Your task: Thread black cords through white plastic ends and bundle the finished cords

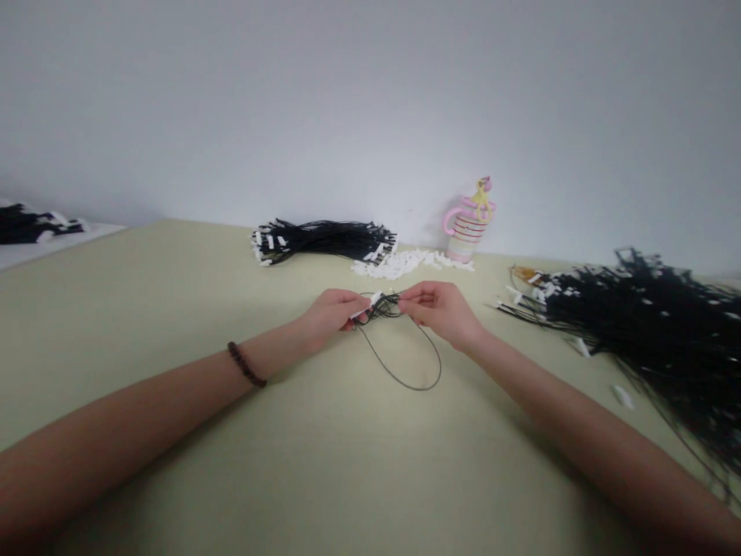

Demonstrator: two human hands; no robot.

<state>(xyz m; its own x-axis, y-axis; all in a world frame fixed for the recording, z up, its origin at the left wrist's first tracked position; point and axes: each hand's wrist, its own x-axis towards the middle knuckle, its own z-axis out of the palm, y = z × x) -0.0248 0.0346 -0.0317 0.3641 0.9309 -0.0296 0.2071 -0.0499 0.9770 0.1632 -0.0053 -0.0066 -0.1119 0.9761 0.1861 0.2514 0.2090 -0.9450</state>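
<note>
Between my hands, above the middle of the table, is a small tangle of thin black cords [385, 306] with white pieces on it. My left hand [331, 318] is closed on the left end of these cords, and a narrow white tag [361, 312] shows at its fingertips. With thumb and fingers pinched, my right hand [434, 309] holds the right end. One cord loop [417, 388] hangs down toward me below both hands. The parts of the cords inside my fingers are hidden.
Behind my hands lie a black cord bundle with white ends [329, 238] and a heap of small white pieces [399, 264]. A pink striped mug [466, 232] holds yellow-handled scissors [482, 202]. A large loose cord pile [654, 316] covers the right; more cords [35, 224] lie far left.
</note>
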